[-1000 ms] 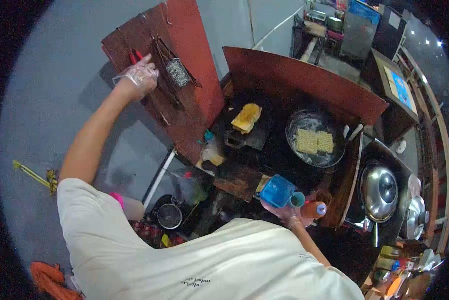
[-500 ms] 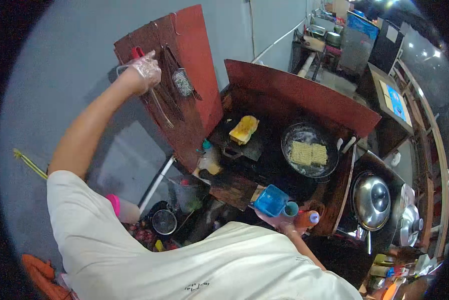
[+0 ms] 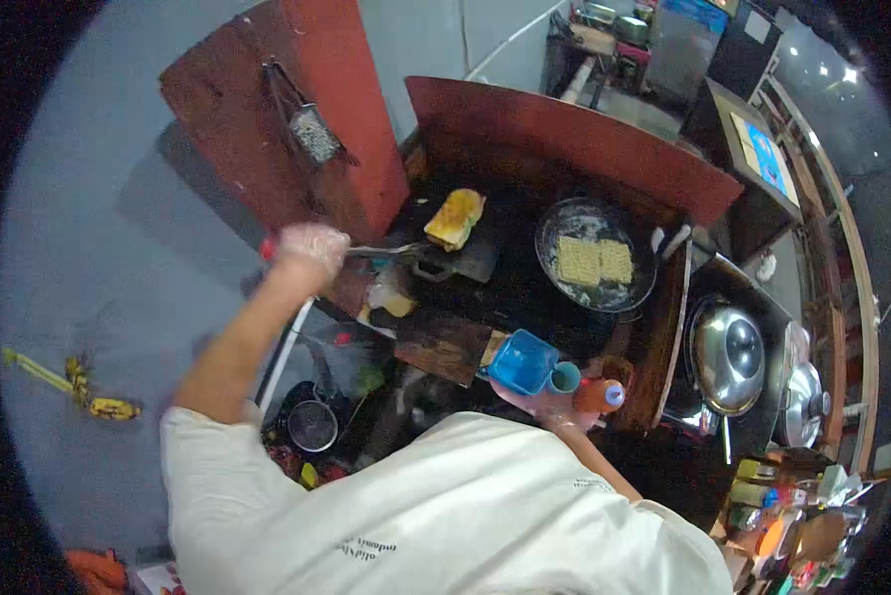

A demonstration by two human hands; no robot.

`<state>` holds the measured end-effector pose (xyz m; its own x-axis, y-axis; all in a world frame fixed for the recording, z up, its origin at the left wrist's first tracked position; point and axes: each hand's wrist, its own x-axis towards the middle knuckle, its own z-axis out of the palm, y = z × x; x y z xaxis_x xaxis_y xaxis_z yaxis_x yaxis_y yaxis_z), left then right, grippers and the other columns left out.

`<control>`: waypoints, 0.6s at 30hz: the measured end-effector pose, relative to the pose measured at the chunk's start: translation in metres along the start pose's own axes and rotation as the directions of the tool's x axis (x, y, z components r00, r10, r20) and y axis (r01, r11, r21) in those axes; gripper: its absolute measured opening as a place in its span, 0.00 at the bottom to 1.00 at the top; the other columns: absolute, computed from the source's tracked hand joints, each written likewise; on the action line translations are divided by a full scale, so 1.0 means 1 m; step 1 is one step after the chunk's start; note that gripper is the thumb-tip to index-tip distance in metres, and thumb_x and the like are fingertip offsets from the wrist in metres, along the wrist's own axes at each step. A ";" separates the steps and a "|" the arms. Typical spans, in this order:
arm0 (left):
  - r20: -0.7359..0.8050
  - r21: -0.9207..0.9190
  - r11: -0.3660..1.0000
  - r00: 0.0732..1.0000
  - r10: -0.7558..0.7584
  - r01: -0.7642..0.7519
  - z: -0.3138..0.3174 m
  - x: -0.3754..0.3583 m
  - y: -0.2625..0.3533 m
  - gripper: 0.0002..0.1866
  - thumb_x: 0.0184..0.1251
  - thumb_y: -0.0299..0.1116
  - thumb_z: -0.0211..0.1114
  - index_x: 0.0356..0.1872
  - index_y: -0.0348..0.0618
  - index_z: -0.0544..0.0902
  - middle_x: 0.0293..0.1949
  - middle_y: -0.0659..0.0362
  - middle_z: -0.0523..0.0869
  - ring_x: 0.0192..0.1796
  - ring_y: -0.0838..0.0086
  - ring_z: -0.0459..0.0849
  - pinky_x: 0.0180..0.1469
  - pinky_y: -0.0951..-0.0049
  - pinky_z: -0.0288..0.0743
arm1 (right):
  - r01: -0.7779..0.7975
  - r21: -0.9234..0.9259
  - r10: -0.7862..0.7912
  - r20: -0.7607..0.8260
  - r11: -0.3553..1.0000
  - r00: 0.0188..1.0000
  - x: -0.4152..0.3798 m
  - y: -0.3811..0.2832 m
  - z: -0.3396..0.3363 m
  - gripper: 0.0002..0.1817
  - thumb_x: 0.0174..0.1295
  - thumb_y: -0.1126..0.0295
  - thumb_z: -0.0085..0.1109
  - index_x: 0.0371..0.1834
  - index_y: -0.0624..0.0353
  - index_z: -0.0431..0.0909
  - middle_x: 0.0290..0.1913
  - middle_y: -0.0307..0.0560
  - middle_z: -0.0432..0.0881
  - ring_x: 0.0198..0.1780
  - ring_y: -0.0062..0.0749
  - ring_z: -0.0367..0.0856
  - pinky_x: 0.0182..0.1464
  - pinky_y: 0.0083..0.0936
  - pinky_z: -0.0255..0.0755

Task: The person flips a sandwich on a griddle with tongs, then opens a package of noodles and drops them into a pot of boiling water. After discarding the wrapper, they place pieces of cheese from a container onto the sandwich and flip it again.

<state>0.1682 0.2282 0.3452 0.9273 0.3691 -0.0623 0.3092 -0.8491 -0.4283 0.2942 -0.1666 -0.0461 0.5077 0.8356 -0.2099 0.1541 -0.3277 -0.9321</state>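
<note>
My left hand (image 3: 314, 248), in a clear plastic glove, is closed round a long metal utensil (image 3: 381, 250) with a red end. Its tip is beside a browned sandwich (image 3: 455, 219) on a dark griddle (image 3: 478, 264); motion blur hides the tip's shape. My right hand (image 3: 567, 424) is low at the counter's front edge, beside an orange squeeze bottle (image 3: 596, 396) and below a small green cup (image 3: 564, 377) and a blue container (image 3: 523, 362). Its fingers are mostly hidden. Two noodle blocks (image 3: 594, 261) lie in a black pan (image 3: 547, 226) with bubbling liquid.
A red-brown panel (image 3: 564, 119) screens the stove's back. A grater (image 3: 313, 135) hangs from the left board (image 3: 351, 109). Farther right are a domed metal lid (image 3: 726, 355) and another lid (image 3: 802, 405). A small pot (image 3: 312, 426) is down at the left.
My left hand has come down and right from the hanging board, bringing the red-ended utensil off it toward the griddle. The view has shifted slightly; my right hand stays by the orange bottle.
</note>
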 end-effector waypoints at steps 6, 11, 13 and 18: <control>0.015 -0.918 0.362 0.929 -0.370 0.159 0.263 0.005 0.058 0.11 0.72 0.39 0.57 0.44 0.43 0.79 0.30 0.51 0.82 0.35 0.63 0.83 0.38 0.63 0.75 | -0.018 -0.656 0.255 0.266 0.754 0.930 -0.069 0.086 -0.003 0.23 0.61 0.56 0.60 0.57 0.55 0.79 0.52 0.52 0.83 0.55 0.47 0.79 0.60 0.41 0.71; 0.438 -0.894 -0.049 0.843 -0.313 0.446 0.249 -0.003 0.099 0.14 0.75 0.44 0.55 0.49 0.46 0.80 0.26 0.60 0.81 0.25 0.78 0.79 0.25 0.69 0.70 | -0.324 -0.673 0.438 -0.001 0.664 0.899 -0.100 0.082 0.003 0.22 0.63 0.59 0.58 0.59 0.56 0.79 0.53 0.57 0.83 0.55 0.50 0.81 0.58 0.43 0.72; 0.498 -0.857 0.015 0.836 -0.232 0.515 0.233 0.010 0.106 0.16 0.77 0.44 0.52 0.54 0.45 0.74 0.25 0.61 0.79 0.20 0.78 0.76 0.20 0.73 0.70 | -0.653 0.034 0.641 -0.238 0.756 0.730 -0.104 0.122 0.016 0.17 0.67 0.63 0.52 0.52 0.57 0.82 0.51 0.58 0.84 0.51 0.51 0.83 0.51 0.44 0.75; 0.318 -0.921 -0.274 0.940 -0.121 0.276 0.250 0.082 0.126 0.14 0.75 0.44 0.56 0.52 0.48 0.76 0.25 0.62 0.77 0.23 0.78 0.76 0.22 0.74 0.70 | -0.469 0.460 0.608 -0.219 0.754 0.763 -0.136 0.187 0.029 0.07 0.63 0.67 0.59 0.41 0.54 0.80 0.33 0.42 0.82 0.26 0.28 0.75 0.26 0.28 0.69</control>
<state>0.2303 0.2462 0.0609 0.7677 0.5696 -0.2936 0.3659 -0.0135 0.9306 0.2293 -0.3289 -0.2009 0.6665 0.3416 -0.6626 -0.5118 -0.4366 -0.7399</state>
